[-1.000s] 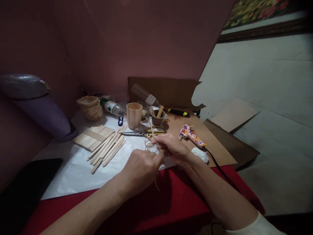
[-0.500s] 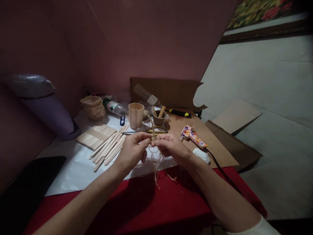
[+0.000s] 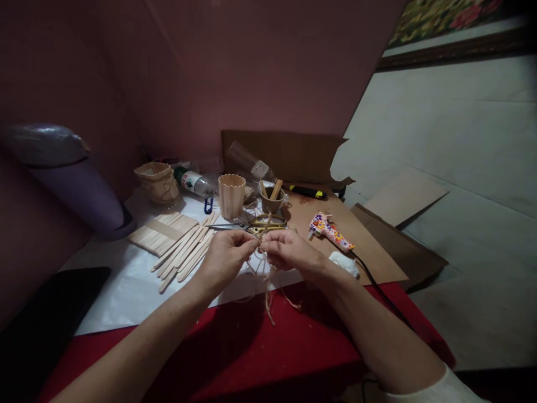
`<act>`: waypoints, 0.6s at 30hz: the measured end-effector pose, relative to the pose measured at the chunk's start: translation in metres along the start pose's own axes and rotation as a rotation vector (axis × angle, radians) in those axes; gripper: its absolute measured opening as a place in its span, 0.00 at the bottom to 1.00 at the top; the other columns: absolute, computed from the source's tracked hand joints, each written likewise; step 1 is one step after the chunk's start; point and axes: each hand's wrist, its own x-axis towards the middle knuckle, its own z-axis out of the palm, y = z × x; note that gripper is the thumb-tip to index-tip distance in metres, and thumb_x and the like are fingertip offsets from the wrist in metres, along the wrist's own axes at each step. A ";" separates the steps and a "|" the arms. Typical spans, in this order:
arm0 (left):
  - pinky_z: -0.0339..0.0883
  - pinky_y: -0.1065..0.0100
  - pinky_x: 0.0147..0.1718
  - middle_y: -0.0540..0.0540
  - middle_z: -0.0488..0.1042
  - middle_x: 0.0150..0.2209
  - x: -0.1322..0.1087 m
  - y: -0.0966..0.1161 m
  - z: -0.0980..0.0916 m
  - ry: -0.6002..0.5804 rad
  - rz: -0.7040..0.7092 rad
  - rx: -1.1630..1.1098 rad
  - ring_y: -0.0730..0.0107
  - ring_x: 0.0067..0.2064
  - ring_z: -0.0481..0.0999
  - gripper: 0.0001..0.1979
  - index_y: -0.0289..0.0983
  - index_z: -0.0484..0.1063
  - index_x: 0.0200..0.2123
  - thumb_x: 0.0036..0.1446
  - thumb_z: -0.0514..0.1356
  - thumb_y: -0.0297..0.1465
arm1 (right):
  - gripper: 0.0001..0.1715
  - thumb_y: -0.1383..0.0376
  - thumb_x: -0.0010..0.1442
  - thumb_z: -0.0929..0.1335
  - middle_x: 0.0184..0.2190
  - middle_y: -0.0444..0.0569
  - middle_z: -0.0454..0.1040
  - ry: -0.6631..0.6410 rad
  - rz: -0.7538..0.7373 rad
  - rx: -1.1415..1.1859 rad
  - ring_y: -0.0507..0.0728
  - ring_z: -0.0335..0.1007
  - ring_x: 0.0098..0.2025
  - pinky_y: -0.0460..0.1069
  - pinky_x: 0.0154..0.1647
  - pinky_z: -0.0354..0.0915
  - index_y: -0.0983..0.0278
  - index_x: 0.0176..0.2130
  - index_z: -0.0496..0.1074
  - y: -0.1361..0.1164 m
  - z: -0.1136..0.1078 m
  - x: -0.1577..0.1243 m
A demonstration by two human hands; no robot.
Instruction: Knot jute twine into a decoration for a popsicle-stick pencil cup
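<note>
Left hand [image 3: 229, 253] and right hand [image 3: 291, 251] close together, each grip pinched on twine [image 3: 268, 299]: thin, tan, kinked, loose strands dangling unevenly below.

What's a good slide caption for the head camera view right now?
Left hand and right hand pinch twine near scissors, loose wooden sticks and a scalloped wooden cup.

Three cups [image 3: 231, 197], one glue gun [image 3: 331, 232]
</note>
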 end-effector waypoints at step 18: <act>0.36 0.76 0.12 0.59 0.54 0.10 0.000 -0.004 0.003 -0.107 -0.163 -0.291 0.85 0.12 0.48 0.12 0.36 0.63 0.20 0.44 0.63 0.35 | 0.04 0.67 0.48 0.64 0.10 0.33 0.50 -0.050 0.017 0.004 0.44 0.39 0.13 0.43 0.14 0.38 0.65 0.23 0.63 0.002 -0.005 -0.001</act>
